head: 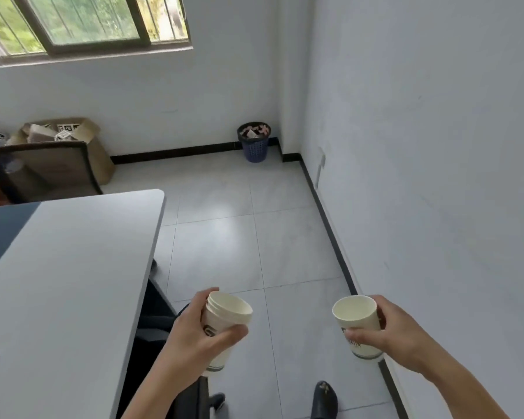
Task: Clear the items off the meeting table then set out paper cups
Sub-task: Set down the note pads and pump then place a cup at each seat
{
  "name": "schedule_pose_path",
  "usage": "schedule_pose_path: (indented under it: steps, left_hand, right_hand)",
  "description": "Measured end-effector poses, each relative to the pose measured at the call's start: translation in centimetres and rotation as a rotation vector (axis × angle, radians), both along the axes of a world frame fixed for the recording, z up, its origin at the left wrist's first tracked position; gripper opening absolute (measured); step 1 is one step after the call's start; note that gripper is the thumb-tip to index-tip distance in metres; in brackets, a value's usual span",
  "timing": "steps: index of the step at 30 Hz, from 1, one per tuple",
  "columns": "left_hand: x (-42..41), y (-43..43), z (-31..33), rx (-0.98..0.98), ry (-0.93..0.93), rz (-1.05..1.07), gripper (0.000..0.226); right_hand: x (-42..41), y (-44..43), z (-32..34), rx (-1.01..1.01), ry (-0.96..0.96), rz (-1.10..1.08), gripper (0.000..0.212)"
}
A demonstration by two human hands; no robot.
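My left hand [198,334] grips a stack of white paper cups [224,320], tilted with the mouths up and to the right; two or three nested rims show. My right hand [390,329] holds a single white paper cup [357,319] upright, empty inside. Both hands hover over the tiled floor, to the right of the meeting table [64,282]. The table's pale top with a dark blue band at its left fills the left side, and no objects rest on the part in view.
A dark chair [164,325] is tucked under the table's right edge. Another chair [43,170] stands at the far end before a cardboard box [73,131]. A blue waste basket [254,143] sits in the corner. The white wall runs close on the right.
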State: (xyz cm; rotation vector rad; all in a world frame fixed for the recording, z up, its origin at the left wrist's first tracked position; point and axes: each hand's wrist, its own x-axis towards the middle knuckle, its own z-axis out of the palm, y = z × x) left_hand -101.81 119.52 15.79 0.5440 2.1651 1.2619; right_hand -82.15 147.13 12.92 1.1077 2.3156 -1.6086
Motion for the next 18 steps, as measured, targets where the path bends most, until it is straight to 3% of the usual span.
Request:
schedule_pose_path:
  steps: [8,18]
  left_hand:
    - [-7.7,6.4,0.0,-0.042,-0.048,0.143,0.076]
    - [-25.2,7.3,-1.6,-0.015,-0.068,0.423,0.076]
  right_hand:
    - [-16.0,10.7,2.1,0.062,0.029,0.247,0.061]
    - [-38.2,13.9,2.7,0.088,-0.03,0.511,0.056]
